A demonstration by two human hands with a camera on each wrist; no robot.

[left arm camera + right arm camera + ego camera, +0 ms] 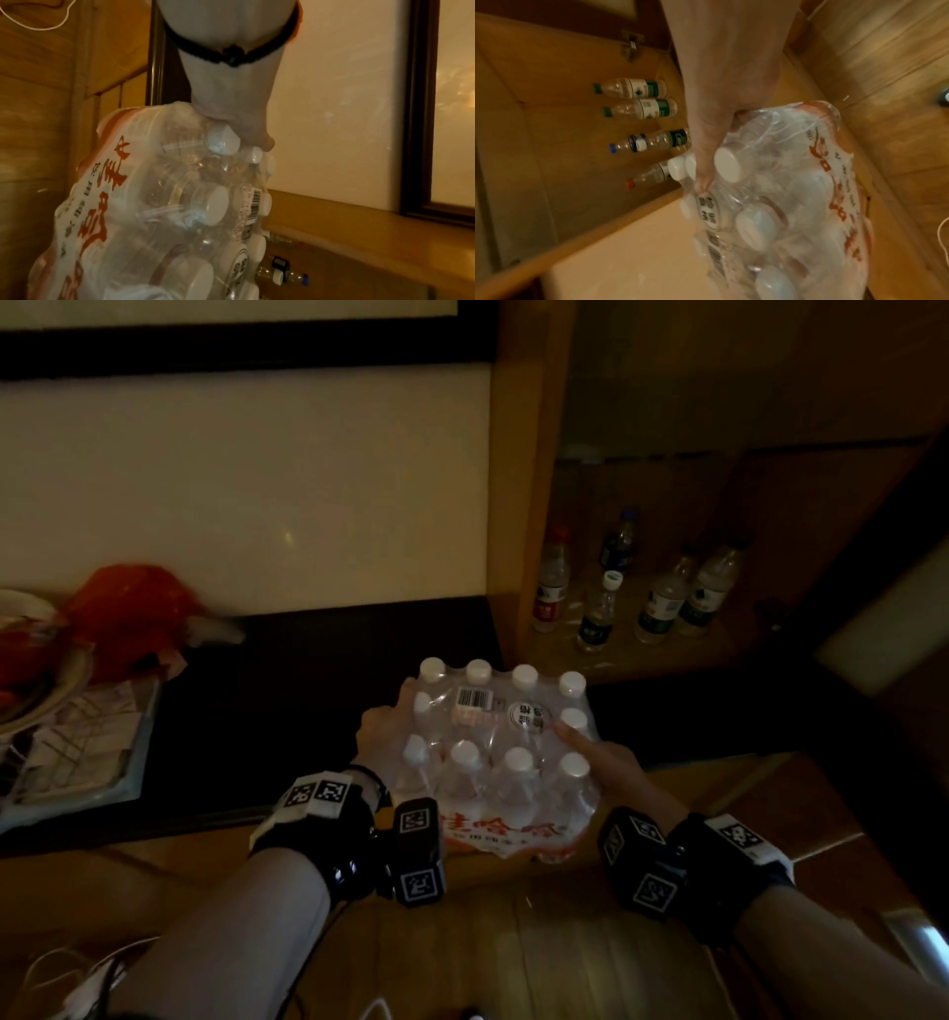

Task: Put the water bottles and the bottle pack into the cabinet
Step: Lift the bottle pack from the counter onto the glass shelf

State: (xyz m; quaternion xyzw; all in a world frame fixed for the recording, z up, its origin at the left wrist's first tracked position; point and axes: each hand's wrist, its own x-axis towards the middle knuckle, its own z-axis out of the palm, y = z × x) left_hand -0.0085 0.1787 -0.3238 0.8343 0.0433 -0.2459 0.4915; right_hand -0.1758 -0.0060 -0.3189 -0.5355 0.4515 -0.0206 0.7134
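Five loose clear plastic water bottles (624, 588) already stand on the wooden cabinet's (518, 505) shelf; the shrink-wrapped pack of white-capped bottles (500, 752), gripped by left hand (382, 729) and right hand (603, 757), is outside its front edge.

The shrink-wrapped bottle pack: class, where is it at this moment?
In the head view the bottle pack sits low and centre, held between the left hand and right hand, outside the open cabinet holding five loose bottles.

Black wrist straps (328, 834) carry white coded tags; pale grey sleeves (246, 916)
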